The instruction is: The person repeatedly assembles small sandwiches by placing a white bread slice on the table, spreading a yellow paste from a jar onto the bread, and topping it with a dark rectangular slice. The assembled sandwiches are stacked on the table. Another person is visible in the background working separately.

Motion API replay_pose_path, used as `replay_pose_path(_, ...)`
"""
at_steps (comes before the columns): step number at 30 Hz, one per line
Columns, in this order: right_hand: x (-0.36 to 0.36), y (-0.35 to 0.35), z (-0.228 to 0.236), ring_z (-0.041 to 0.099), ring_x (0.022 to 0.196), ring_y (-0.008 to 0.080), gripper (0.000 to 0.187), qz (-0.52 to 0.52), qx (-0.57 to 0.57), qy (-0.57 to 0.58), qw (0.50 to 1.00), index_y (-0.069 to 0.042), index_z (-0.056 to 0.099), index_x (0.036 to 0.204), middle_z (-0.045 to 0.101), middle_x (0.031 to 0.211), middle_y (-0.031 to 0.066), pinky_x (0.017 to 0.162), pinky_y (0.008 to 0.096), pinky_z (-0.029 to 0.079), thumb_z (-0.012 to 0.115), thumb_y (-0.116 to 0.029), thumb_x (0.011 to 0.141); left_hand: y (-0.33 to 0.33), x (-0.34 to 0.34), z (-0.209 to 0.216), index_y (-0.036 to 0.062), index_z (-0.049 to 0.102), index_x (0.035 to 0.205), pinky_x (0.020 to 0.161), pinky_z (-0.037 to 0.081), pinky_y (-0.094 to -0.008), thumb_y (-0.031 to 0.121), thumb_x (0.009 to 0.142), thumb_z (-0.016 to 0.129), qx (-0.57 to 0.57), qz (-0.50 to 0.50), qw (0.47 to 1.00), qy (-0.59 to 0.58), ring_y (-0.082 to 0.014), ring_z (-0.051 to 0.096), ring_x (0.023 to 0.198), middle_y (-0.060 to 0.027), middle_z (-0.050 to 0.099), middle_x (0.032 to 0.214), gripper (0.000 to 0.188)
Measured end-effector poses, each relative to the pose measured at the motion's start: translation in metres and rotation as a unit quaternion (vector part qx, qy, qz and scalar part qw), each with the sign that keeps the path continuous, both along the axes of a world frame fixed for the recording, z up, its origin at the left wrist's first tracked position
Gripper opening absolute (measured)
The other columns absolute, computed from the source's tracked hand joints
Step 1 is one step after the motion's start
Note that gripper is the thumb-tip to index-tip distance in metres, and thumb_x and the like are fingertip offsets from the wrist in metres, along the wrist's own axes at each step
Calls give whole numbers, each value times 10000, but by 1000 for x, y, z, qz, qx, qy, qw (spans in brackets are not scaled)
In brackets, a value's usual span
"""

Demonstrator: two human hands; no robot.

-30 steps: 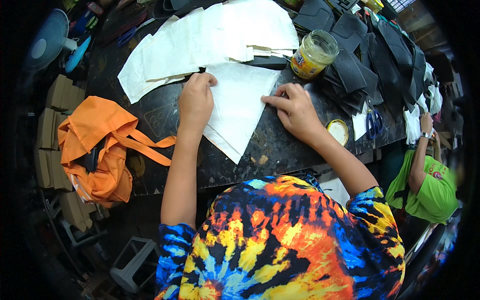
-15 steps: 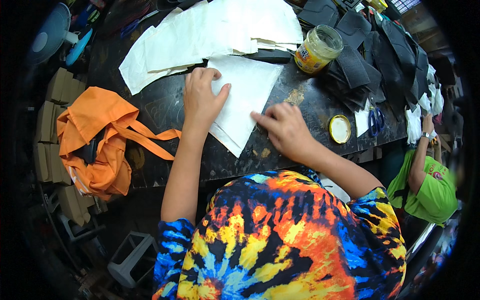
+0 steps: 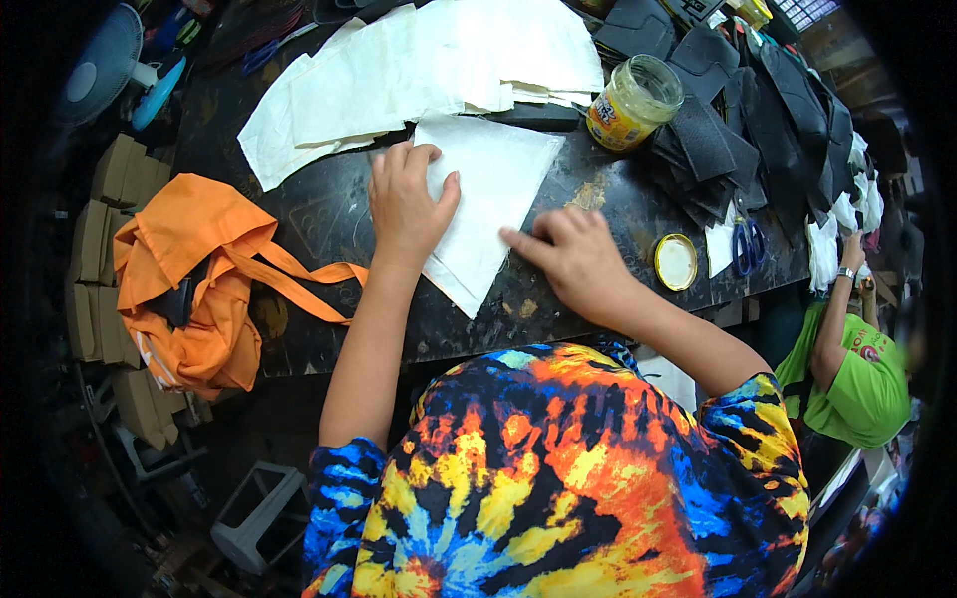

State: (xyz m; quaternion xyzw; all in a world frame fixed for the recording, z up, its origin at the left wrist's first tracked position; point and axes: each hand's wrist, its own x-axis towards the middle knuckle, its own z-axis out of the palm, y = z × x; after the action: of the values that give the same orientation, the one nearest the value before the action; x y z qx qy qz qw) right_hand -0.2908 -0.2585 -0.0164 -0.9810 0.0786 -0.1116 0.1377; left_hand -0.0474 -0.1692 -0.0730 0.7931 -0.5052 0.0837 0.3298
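Observation:
A white, cloth-like piece [image 3: 488,164], tapering toward me, lies flat on the dark table. Its layers show along the lower left edge. My left hand [image 3: 407,204] rests over its left side, fingers bent, thumb held apart. At the piece's right edge is my right hand [image 3: 578,261]: one digit stretches out to touch the edge, while the other fingers curl above the table. Neither hand lifts anything. Just beyond the piece, a fanned stack of similar white pieces [image 3: 399,75] spreads across the table.
An open glass jar [image 3: 638,105] with a yellow label stands right of the stack. Its lid [image 3: 676,261], blue scissors [image 3: 748,244] and piled black pieces [image 3: 708,140] lie farther right. An orange cloth bag [image 3: 199,289] sits left. A person in green [image 3: 847,379] works at the right.
Both hands stay at nearly the same places on the white piece. The whole view has shifted very slightly; nothing was picked up or let go.

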Motion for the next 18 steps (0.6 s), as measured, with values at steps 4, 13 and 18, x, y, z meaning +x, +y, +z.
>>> replay_pose_path(4, -5, 14, -2, 567, 1039, 239, 521, 139, 63, 12, 988, -217, 693, 1432, 603, 1091, 54, 912, 421, 392, 621, -96, 930, 1, 0, 0, 84, 707, 1145, 998, 478, -473, 236, 852, 803, 5, -2, 1000, 2, -326, 584, 1154, -100, 640, 1194, 344)
replay_pose_path(13, 4, -33, -13, 563, 1010, 251, 577, -41, -70, 29, 996, -198, 650, 1489, 570, 1021, 55, 841, 425, 391, 561, -90, 930, 3, -2, 3, 70, 689, 1183, 1013, 471, -496, 227, 868, 791, 17, -12, 1000, -3, -351, 577, 1188, -123, 637, 1231, 367)
replay_pose_path(18, 12, -73, -21, 592, 980, 249, 576, -116, -141, -11, 983, -165, 659, 1470, 587, 1003, 77, 832, 406, 421, 581, -47, 911, 5, -2, 4, 64, 685, 1209, 1023, 466, -493, 228, 876, 785, 22, -15, 1000, -2, -355, 575, 1196, -138, 634, 1240, 384)
